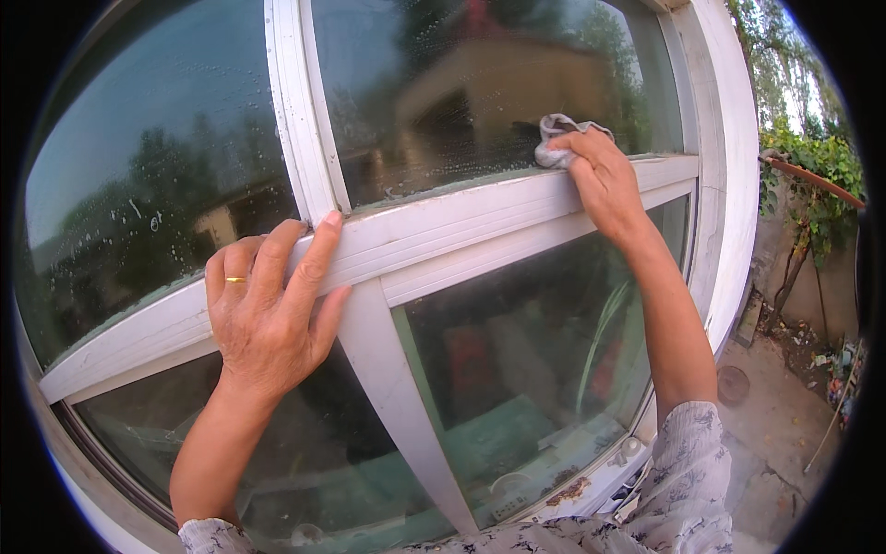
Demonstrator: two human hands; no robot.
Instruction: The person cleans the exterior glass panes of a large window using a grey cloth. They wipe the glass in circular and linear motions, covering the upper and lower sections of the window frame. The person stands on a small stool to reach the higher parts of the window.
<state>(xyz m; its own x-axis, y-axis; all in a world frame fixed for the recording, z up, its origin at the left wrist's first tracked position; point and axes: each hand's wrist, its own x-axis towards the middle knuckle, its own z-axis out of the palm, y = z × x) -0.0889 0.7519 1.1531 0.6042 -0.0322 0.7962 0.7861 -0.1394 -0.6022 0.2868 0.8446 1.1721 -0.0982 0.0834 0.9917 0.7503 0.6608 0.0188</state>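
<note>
My right hand point(603, 181) bunches a damp greyish-white cloth point(552, 154) against the lower part of the upper right window pane point(443, 104), just above the white horizontal frame bar point(457, 215). Water drops and wet streaks dot this glass. My left hand point(277, 305), with a gold-coloured ring, rests on the same bar near the foot of the white upright mullion point(294, 104). Its fingers are spread over the bar's top edge and the thumb points up along its front. Drops and white smears mark the upper left pane point(152, 201).
Below the bar are two lower panes point(526, 360) with a slanting white post point(401, 395) between them. Rust-coloured debris point(569, 490) lies on the sill. To the right, a concrete yard point(754, 429) has a climbing plant point(810, 180) by a wall and scattered litter.
</note>
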